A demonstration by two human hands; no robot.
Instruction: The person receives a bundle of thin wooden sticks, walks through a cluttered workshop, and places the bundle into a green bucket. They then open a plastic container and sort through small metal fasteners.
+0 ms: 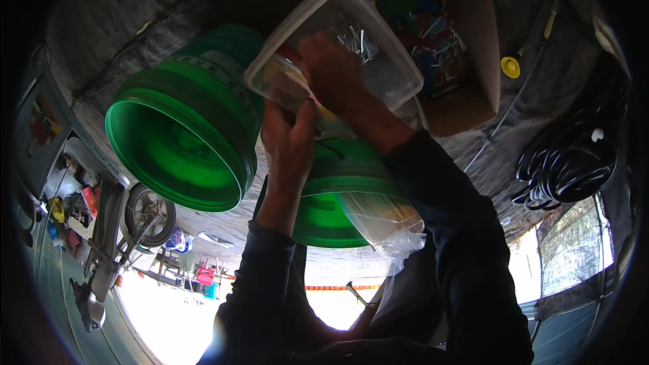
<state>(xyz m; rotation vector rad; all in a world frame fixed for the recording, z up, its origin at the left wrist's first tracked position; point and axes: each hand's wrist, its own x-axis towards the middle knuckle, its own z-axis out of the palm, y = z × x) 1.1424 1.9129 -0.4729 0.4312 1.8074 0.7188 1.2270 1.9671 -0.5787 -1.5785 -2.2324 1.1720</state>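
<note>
A translucent plastic container (pixel 400 83) lies before me, with a small pile of thin metal pins or nails (pixel 361 43) inside. My right hand (pixel 332 68) reaches into it, fingers bunched beside something red and yellow that I cannot make out. My left hand (pixel 291 132) is at the container's near left edge, its thumb up and its fingers partly hidden behind the wall; what it grips is unclear. Just below the hands, a green plastic bucket (pixel 324 220) lies on its side, and a clear plastic bag of thin sticks (pixel 380 213) pokes out of its mouth.
Left of the hands lies another green bucket (pixel 177 152). A cardboard box (pixel 474 50) with red, blue and metal pieces adjoins the container. Farther right are a yellow plastic piece (pixel 510 67) and a coiled black cable (pixel 568 162). A wheeled vehicle (pixel 149 213) stands at left.
</note>
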